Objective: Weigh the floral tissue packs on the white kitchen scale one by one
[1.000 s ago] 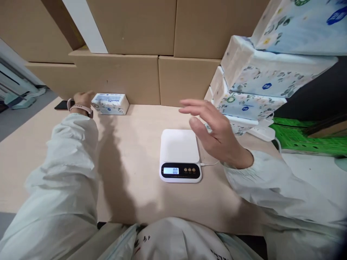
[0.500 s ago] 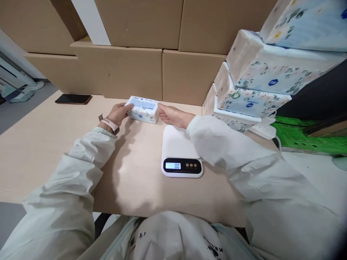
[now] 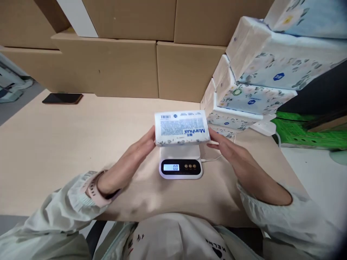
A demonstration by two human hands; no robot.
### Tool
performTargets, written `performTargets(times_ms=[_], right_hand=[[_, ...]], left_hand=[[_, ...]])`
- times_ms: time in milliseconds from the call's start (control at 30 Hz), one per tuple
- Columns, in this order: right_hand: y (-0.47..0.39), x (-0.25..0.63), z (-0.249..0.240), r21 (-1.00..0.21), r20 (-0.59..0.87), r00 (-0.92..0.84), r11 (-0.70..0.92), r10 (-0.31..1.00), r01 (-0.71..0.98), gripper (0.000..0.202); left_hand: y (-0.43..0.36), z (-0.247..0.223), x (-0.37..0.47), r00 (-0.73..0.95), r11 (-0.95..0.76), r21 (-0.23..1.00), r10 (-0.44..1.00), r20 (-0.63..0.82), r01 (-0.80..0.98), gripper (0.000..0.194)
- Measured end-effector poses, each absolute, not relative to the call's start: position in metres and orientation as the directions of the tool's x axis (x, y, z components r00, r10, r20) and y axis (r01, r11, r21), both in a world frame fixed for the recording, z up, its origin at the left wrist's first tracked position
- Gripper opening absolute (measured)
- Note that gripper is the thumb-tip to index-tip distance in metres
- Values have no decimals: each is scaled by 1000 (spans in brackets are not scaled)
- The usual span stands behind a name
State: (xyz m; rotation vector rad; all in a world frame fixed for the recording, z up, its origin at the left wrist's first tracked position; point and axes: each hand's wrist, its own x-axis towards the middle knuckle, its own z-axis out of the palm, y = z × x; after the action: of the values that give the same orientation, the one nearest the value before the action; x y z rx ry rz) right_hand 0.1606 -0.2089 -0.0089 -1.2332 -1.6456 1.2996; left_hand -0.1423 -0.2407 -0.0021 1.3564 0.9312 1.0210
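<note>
A white and blue tissue pack (image 3: 182, 128) is held between my two hands above a white kitchen scale (image 3: 180, 153). My left hand (image 3: 135, 155) presses its left end, and my right hand (image 3: 230, 148) grips the right end. The pack hides most of the weighing plate, and the scale's display (image 3: 171, 167) reads 0.0. A pink watch band (image 3: 97, 189) is round my left wrist.
Cardboard boxes (image 3: 121, 68) line the back of the table (image 3: 67, 144). A dark phone (image 3: 62, 98) lies at the back left. Larger tissue packs (image 3: 252, 97) are stacked at the right, beside a green crate (image 3: 320, 135). A white cable (image 3: 214, 159) leaves the scale.
Both hands have carried the tissue pack right and nearer, from the table's back to above the scale. Its printed top now tilts toward me.
</note>
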Motion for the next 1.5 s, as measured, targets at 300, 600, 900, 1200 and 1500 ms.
performTargets(times_ms=[300, 600, 900, 1200, 1500], right_hand=[[-218, 164, -72, -911, 308, -59, 313, 949, 270, 46], [-219, 163, -99, -794, 594, 228, 517, 772, 319, 39], [-216, 167, -105, -773, 616, 178, 545, 768, 324, 39], [-212, 166, -106, -747, 632, 131, 555, 764, 365, 43], [-212, 164, -108, -746, 631, 115, 559, 767, 362, 40]], left_hand=[[-245, -58, -146, 70, -49, 999, 996, 50, -23, 56], [-251, -92, -153, -338, -458, 889, 836, 432, 4, 37], [-251, -89, -150, -360, -439, 898, 839, 409, -4, 31], [-251, -90, -150, -344, -440, 898, 842, 415, 4, 26], [-251, -90, -150, -330, -420, 905, 846, 418, 68, 27]])
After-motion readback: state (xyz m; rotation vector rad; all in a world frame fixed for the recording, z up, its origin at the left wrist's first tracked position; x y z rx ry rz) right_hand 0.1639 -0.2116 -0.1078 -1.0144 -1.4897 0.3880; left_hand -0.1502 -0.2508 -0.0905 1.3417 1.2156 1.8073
